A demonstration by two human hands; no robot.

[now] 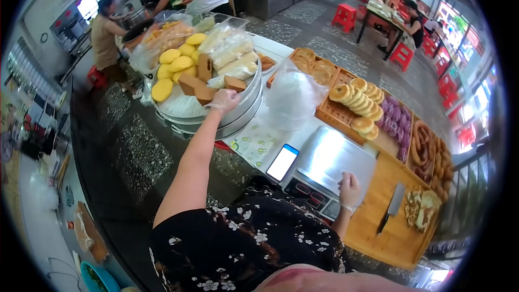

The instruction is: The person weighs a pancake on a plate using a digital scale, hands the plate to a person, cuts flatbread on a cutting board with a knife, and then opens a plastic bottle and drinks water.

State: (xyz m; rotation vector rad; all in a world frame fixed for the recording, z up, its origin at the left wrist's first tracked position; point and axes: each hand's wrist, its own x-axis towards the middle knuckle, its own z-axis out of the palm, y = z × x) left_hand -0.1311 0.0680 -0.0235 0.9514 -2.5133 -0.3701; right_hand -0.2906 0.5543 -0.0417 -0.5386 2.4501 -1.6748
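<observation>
My left hand (pixel 225 100), in a clear plastic glove, reaches over the rim of a large round metal steamer (pixel 246 109). Its fingers are curled beside brown cake blocks (pixel 205 93); whether they grip anything is hidden. Yellow oval buns (pixel 181 64) and bagged pale rolls (pixel 230 54) share the steamer. My right hand (pixel 349 186), also gloved, hovers at the right edge of a metal scale (pixel 335 157), its fingers drawn together, and what they hold, if anything, is too small to tell. A phone with a lit screen (pixel 283 163) lies left of the scale.
Plastic bags (pixel 296 94) stand behind the scale. Wooden trays (pixel 341 109) hold round flat cakes (pixel 357 100), purple rolls (pixel 396 121) and fried rings (pixel 421 143). A cleaver (pixel 392 205) and a flatbread (pixel 421 208) lie on a wooden board (pixel 367 232). Other people stand behind the steamer.
</observation>
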